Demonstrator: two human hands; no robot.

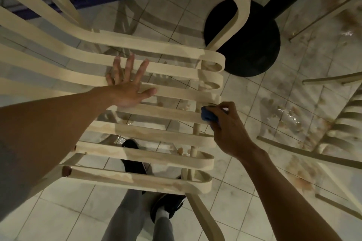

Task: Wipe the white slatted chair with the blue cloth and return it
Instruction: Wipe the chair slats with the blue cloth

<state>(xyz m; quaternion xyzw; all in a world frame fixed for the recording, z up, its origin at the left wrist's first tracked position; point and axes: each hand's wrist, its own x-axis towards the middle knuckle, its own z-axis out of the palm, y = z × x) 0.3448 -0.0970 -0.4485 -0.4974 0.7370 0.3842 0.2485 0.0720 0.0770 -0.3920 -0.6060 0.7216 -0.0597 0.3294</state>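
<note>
Mostly hidden, the blue cloth (209, 116) sits bunched in the right hand (228, 123); left hand (128, 86) lies flat, fingers spread, on the chair (156, 112).

Both forearms (58, 123) are bare, from the left hand (127, 88) and the right hand (229, 129) back to the frame edge; below the hands, between the two arms, the legs wear grey trousers (125, 215); the feet are in black shoes (133, 160); a white sock (162, 213) shows above the shoe nearer the right hand, under the trouser hem.
</note>
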